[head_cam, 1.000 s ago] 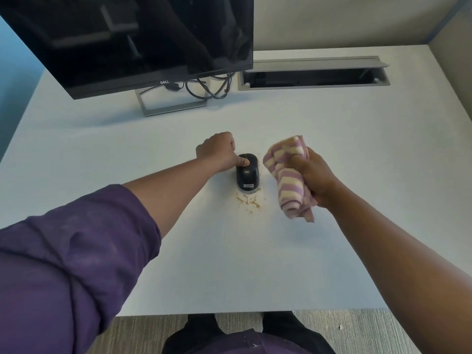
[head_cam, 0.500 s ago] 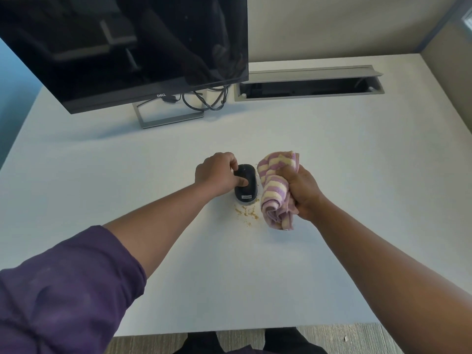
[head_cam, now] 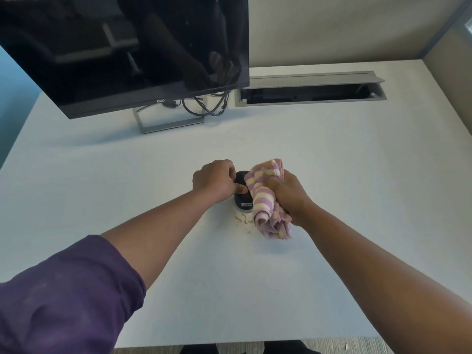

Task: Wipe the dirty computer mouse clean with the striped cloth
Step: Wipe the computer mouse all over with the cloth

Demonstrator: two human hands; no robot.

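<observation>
A black computer mouse [head_cam: 241,198] sits in the middle of the white desk [head_cam: 357,175]. My left hand [head_cam: 214,181] grips its left side, thumb laid across its top. My right hand [head_cam: 286,195] clutches a bunched purple-and-cream striped cloth [head_cam: 265,200], which is pressed against the right side and top of the mouse and hides that part. Brown crumbs and smears [head_cam: 242,221] lie on the desk just in front of the mouse, beside the cloth's hanging end.
A black monitor [head_cam: 127,52] on a grey stand [head_cam: 168,121] is at the back left, with cables [head_cam: 207,106] behind it. An open cable tray [head_cam: 309,93] is set into the desk at the back right. A partition wall rises along the right edge.
My right hand has brought the cloth leftward from beside the mouse onto its right side and top. My left hand has stayed on the mouse. The camera view has shifted slightly.
</observation>
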